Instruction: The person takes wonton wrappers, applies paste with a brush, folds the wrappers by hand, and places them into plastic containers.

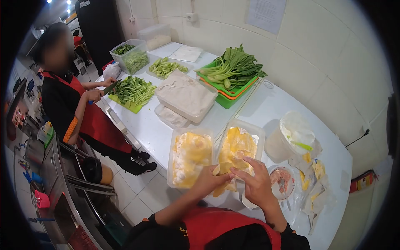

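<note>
Both my hands pinch a thin yellow dumpling wrapper [223,168] in front of my apron. My left hand [208,182] grips its left side, while the fingers of my right hand [257,182] close on its right edge. Whether filling is inside cannot be seen. Just beyond are two clear plastic tubs: the left tub [170,177] holds pale floury pieces and yellow sheets, the right tub [261,134] yellow sheets dusted with white. Beside my right hand sits a bowl of pinkish minced meat [276,175] with a utensil in it. A small white cup [248,201] is partly hidden under my right wrist.
A white bucket [278,143] with a green-handled tool [303,146] and torn wrapping [310,179] lie right. Stacked covered tubs [187,93] and green baskets of leafy vegetables [233,101] stand farther back. At left, a co-worker [89,100] cuts greens on a green board [134,107] with a knife.
</note>
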The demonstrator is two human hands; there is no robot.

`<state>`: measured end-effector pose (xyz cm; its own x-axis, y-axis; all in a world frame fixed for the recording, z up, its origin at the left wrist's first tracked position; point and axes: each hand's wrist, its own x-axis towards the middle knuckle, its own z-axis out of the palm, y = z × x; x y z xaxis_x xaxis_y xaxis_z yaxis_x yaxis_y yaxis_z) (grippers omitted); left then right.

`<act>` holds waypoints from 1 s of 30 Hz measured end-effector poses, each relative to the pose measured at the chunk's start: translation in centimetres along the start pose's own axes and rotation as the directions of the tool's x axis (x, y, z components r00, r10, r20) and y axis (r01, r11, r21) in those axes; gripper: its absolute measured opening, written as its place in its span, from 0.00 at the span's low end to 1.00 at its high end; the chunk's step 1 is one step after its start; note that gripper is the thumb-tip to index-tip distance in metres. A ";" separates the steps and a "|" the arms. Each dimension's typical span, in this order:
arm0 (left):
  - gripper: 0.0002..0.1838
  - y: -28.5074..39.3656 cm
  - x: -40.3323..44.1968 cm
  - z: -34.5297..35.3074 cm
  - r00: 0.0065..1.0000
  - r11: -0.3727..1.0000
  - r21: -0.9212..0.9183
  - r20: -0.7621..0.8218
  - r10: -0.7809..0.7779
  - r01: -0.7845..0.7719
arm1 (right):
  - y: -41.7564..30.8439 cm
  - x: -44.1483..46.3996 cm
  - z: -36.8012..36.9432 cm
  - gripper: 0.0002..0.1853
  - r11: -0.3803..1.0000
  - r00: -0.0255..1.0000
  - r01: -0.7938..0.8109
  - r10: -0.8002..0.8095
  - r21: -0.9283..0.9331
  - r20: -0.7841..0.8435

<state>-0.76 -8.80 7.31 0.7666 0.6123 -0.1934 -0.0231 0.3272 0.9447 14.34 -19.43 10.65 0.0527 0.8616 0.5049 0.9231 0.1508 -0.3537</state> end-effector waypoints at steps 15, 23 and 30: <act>0.18 -2.0 1.5 -0.6 0.994 0.894 -0.434 0.051 -0.096 0.108 | 0.2 -0.4 3.2 0.20 0.282 0.866 -0.234 0.495 0.931 0.067; 0.11 -0.1 0.2 -0.8 0.995 0.987 0.148 0.081 0.050 -0.062 | 1.1 -0.1 2.0 0.15 0.582 0.949 -0.314 0.224 0.750 0.223; 0.13 1.2 0.0 -0.8 0.996 0.906 0.415 0.051 0.068 -0.083 | 0.6 1.0 0.2 0.19 0.804 0.992 -0.066 -0.013 0.591 0.128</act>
<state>-1.27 -7.81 8.26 0.7950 0.5956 -0.1149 0.1819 -0.0533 0.9819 14.86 -18.39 10.80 -0.0089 0.9146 0.4042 0.5133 0.3511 -0.7831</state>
